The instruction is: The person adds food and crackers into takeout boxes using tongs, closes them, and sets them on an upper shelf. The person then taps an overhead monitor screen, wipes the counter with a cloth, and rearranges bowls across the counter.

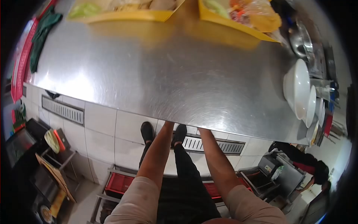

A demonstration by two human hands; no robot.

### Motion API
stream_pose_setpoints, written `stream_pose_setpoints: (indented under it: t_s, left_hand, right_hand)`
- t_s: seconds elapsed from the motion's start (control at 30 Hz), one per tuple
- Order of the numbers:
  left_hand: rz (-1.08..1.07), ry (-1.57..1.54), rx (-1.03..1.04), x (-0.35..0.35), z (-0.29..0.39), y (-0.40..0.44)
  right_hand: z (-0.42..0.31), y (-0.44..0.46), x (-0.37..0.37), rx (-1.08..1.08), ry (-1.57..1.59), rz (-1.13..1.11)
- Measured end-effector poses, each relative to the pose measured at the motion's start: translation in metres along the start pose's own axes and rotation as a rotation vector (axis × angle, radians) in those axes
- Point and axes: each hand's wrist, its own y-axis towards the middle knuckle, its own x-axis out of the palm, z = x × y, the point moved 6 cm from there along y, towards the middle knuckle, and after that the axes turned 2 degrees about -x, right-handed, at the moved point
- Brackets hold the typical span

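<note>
Both my forearms reach forward and pass beneath the near edge of a stainless steel table (pixel 167 78). My left forearm (pixel 156 156) goes under it near the middle, and my right forearm (pixel 214 153) a little to the right. The tabletop hides both hands, so their fingers and anything they touch cannot be seen. On the far side of the table stand two yellow trays: the left tray (pixel 130 16) has something light green and brownish pieces in it, and the right tray (pixel 238 31) holds wrapped orange and red items.
White bowls (pixel 296 89) stand at the table's right end, near metal bowls (pixel 300 41). A dark green cloth (pixel 43 33) hangs over a pink basket (pixel 23 59) at the left. Red crates (pixel 118 183) are behind me. Another person (pixel 317 168) is at the lower right.
</note>
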Motion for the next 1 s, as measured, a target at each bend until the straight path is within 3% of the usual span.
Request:
stream_pose_setpoints:
  t_s: [0.07,0.17,0.2,0.23,0.27,0.3,0.33,0.37,0.4,0.43,0.47,0.5,0.53,0.57,0.6,0.63,0.67,0.7,0.73,0.77,0.8,0.83,0.87,0.93,1.0]
  left_hand:
    - [-0.040,0.055,0.027,-0.007,-0.006,-0.011]
    - [-0.009,0.152,0.070,-0.034,-0.015,-0.052]
    - [0.031,-0.154,-0.413,-0.055,-0.006,-0.074]
    - [0.043,0.073,-0.398,-0.075,-0.005,-0.112]
    - [-0.135,0.208,-0.576,-0.096,-0.004,-0.155]
    - [-0.301,0.159,-0.462,-0.102,-0.061,-0.213]
    - [-0.583,0.691,-0.302,-0.104,-0.126,-0.275]
    - [-0.408,0.355,-0.637,-0.149,-0.067,-0.317]
    - [-0.441,0.405,-0.595,-0.192,-0.026,-0.366]
    - [-0.583,0.456,-0.287,-0.214,-0.036,-0.396]
    - [-0.431,0.219,-0.962,-0.259,-0.005,-0.416]
    - [-0.855,0.375,-0.592,-0.274,0.025,-0.421]
    - [-1.250,0.519,-0.189,-0.295,0.045,-0.439]
    - [-1.276,0.488,-0.262,-0.320,0.043,-0.432]
    - [-1.300,0.458,-0.343,-0.338,0.039,-0.423]
    - [-1.319,0.424,-0.428,-0.351,0.039,-0.421]
    - [-1.291,0.590,-0.359,-0.355,0.065,-0.388]
    - [-1.256,0.755,-0.290,-0.353,0.090,-0.337]
    - [-1.028,0.303,-0.385,-0.361,0.149,-0.293]
    - [-0.765,0.025,-0.722,-0.357,0.183,-0.249]
    - [-0.766,-0.045,-0.537,-0.344,0.271,-0.202]
    - [-0.780,-0.142,-0.539,-0.327,0.335,-0.162]
    - [-0.667,-0.146,-0.427,-0.310,0.338,-0.120]
    - [-0.442,-0.076,-0.301,-0.271,0.459,-0.060]
    - [-0.336,-0.355,-0.283,-0.234,0.498,-0.011]
  right_hand:
    - [0.005,-0.027,0.016,-0.007,-0.029,-0.133]
    - [-0.028,-0.112,-0.022,0.155,0.314,-0.196]
    - [-0.016,-0.156,-0.009,-0.053,0.291,-0.367]
    - [-0.017,-0.199,-0.015,0.343,0.189,-0.845]
    - [0.010,-0.249,0.004,0.144,0.292,-0.961]
    - [0.024,-0.295,-0.006,0.185,0.298,-1.041]
    - [0.021,-0.323,-0.035,0.238,0.158,-1.152]
    - [0.029,-0.332,-0.042,0.021,0.161,-0.921]
    - [0.028,-0.330,-0.069,0.365,0.134,-0.893]
    - [0.022,-0.336,-0.098,0.714,0.121,-0.853]
    - [0.012,-0.325,-0.107,0.528,0.066,-0.941]
    - [0.009,-0.316,-0.108,0.343,0.004,-1.024]
    - [0.009,-0.292,-0.106,0.175,-0.053,-0.933]
    - [0.008,-0.273,-0.103,0.014,-0.113,-0.840]
    - [-0.002,-0.246,-0.117,0.232,0.024,-0.631]
    - [-0.109,-0.212,-0.194,-0.034,0.149,-0.756]
    - [-0.150,-0.177,-0.208,-0.290,0.296,-0.957]
    - [-0.170,-0.148,-0.252,-0.320,0.647,-0.915]
    - [-0.208,-0.116,-0.302,-0.114,0.910,-0.826]
    - [-0.262,-0.086,-0.368,-0.103,1.209,-0.619]
    - [-0.273,-0.044,-0.399,-0.243,0.991,-0.452]
    - [-0.298,-0.022,-0.441,-0.203,1.489,-0.219]
    - [-0.293,0.018,-0.463,-0.103,1.503,-0.057]
    - [-0.286,0.081,-0.499,-0.143,1.468,0.081]
    - [-0.286,0.143,-0.504,-0.081,1.106,0.131]
